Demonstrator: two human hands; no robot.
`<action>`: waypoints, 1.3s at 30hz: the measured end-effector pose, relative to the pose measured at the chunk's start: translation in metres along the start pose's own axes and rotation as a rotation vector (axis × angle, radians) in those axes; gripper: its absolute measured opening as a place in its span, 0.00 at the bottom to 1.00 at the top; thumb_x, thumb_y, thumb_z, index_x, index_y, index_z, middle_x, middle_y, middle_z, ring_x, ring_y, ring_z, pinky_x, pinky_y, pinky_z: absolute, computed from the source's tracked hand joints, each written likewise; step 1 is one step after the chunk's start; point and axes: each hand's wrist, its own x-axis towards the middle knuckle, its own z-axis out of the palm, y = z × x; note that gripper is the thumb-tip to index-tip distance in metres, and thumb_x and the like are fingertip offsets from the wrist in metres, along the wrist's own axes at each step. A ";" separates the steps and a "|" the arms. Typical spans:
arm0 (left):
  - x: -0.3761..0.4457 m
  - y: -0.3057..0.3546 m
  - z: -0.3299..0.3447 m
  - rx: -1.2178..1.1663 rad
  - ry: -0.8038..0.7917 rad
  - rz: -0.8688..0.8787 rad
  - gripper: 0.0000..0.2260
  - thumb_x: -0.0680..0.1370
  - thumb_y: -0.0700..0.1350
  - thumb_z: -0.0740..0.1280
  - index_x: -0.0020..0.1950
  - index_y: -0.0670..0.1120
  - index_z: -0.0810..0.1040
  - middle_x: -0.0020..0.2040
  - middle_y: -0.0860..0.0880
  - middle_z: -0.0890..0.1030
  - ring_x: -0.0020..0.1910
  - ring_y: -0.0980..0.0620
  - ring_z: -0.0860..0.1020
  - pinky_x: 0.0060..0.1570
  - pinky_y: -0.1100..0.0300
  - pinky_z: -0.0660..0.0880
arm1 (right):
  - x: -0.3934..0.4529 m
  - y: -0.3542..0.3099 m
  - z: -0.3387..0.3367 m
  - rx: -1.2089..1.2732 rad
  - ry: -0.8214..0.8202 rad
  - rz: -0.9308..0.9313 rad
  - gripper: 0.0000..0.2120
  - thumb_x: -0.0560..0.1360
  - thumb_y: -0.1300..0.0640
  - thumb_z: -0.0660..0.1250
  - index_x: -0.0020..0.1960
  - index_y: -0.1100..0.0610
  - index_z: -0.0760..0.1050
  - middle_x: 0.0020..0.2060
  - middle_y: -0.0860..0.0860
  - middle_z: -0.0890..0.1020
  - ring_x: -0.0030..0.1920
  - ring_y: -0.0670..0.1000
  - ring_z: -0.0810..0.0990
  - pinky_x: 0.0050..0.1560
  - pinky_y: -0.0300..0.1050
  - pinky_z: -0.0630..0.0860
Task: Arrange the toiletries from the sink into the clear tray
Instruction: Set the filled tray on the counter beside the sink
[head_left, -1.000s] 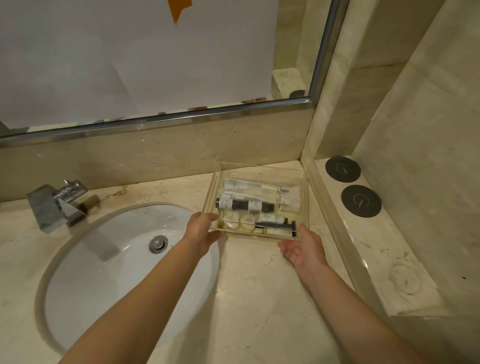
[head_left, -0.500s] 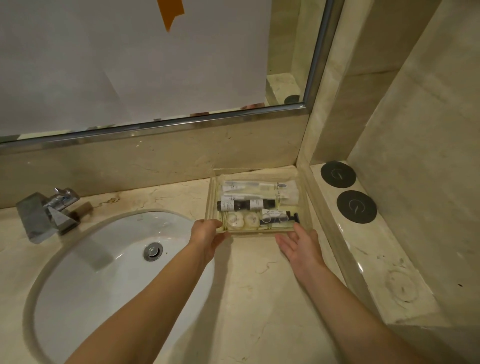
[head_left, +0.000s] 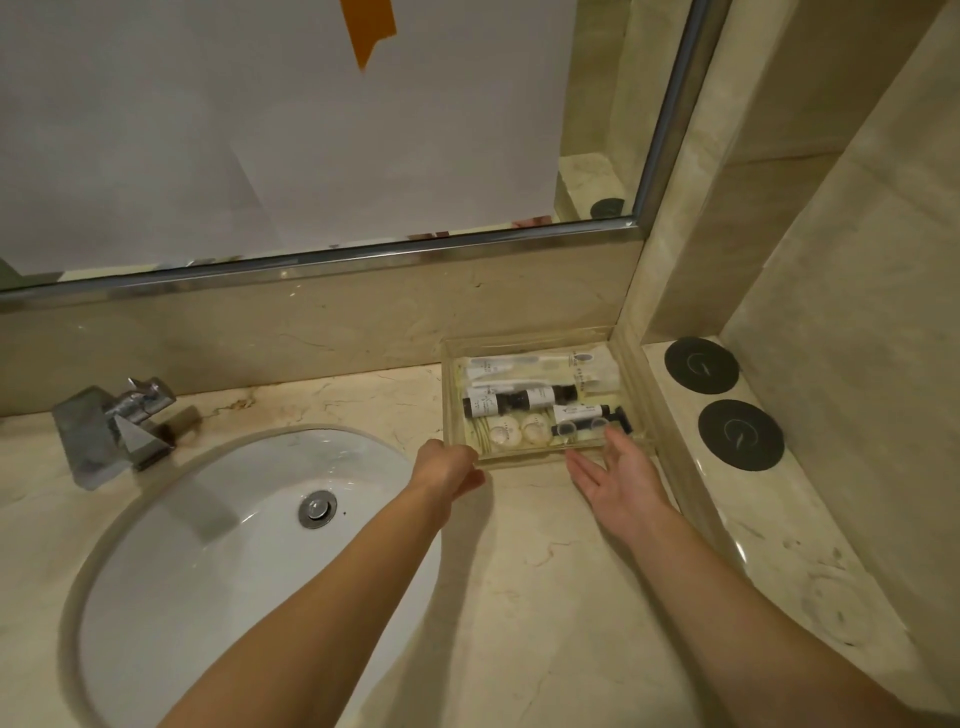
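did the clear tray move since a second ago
Yes. The clear tray has slid back into the corner, toward the backsplash and the raised ledge, with the left hand and right hand at its front edge.

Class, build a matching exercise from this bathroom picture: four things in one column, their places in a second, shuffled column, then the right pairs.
Things
1. clear tray
2. tap
3. drain plug
4. black discs

Places
A. bottom of the sink basin
B. raised ledge on the right
C. counter corner under the mirror
D. counter left of the basin

Pairs: 1-C, 2-D, 3-A, 4-B
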 end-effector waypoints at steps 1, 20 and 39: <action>0.001 0.001 0.000 -0.013 -0.008 -0.005 0.17 0.78 0.34 0.63 0.65 0.35 0.66 0.57 0.36 0.76 0.40 0.46 0.81 0.46 0.55 0.82 | 0.002 0.001 0.000 -0.001 0.009 -0.002 0.25 0.80 0.58 0.61 0.75 0.54 0.59 0.75 0.55 0.61 0.64 0.60 0.74 0.69 0.56 0.69; 0.012 -0.005 -0.011 0.564 0.060 0.210 0.09 0.81 0.43 0.63 0.56 0.38 0.73 0.46 0.38 0.82 0.37 0.45 0.81 0.34 0.59 0.80 | 0.034 0.053 0.011 -0.453 0.212 -0.019 0.05 0.77 0.57 0.67 0.46 0.58 0.76 0.43 0.59 0.83 0.40 0.56 0.84 0.44 0.47 0.82; 0.023 -0.005 -0.020 0.851 0.061 0.272 0.09 0.79 0.47 0.64 0.51 0.42 0.75 0.44 0.41 0.83 0.38 0.43 0.84 0.44 0.48 0.82 | 0.036 0.055 0.018 -0.499 0.202 -0.061 0.06 0.80 0.57 0.61 0.46 0.57 0.73 0.43 0.60 0.82 0.38 0.56 0.84 0.42 0.48 0.82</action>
